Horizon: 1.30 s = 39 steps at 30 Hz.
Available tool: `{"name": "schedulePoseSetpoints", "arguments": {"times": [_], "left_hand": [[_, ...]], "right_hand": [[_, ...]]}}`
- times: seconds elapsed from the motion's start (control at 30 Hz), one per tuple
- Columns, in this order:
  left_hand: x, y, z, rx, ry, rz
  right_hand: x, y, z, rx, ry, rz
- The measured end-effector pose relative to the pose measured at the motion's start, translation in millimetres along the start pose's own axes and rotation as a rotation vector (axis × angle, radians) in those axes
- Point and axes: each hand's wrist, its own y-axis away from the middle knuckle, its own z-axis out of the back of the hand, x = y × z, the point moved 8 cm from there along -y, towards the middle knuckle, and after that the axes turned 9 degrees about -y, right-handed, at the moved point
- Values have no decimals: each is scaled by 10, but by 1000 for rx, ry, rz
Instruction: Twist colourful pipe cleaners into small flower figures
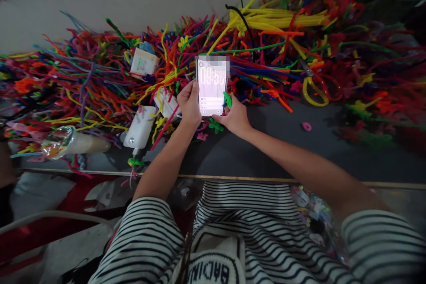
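Note:
A lit smartphone point(212, 88) stands upright between my hands, its screen facing me with a large clock and several notifications. My left hand point(190, 103) grips the phone's left edge, fingers wrapped behind it. At the lower right corner is my right hand point(235, 115), its thumb by the phone's bottom edge. A small bent green pipe cleaner piece point(227, 99) sits in the fingers of that hand. Just below the phone lies a green pipe cleaner flower point(216, 126), near a pink one point(202, 136).
Heaps of coloured pipe cleaners point(109, 84) cover the back of the dark table point(276, 142). Scissors point(314, 86) with yellow and red handles lie right. A white power bank point(140, 128) with a cable and a lidded drink cup point(83, 142) lie left. A pink loop point(306, 126) is nearer me.

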Motion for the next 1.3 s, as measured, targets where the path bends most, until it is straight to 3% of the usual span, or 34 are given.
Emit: {"name": "schedulePoseSetpoints", "arguments": {"times": [0.3, 0.57, 1.1, 1.3], "left_hand": [[-122, 56, -69, 28, 55, -21], [36, 33, -29, 58, 39, 71], [26, 9, 8, -8, -52, 46], [-63, 50, -110, 92, -75, 19]], "right_hand": [[0, 1, 67, -87, -94, 37], [-110, -26, 98, -156, -289, 72], [-254, -82, 44, -123, -319, -9], [-220, -76, 36, -104, -285, 4]]}}
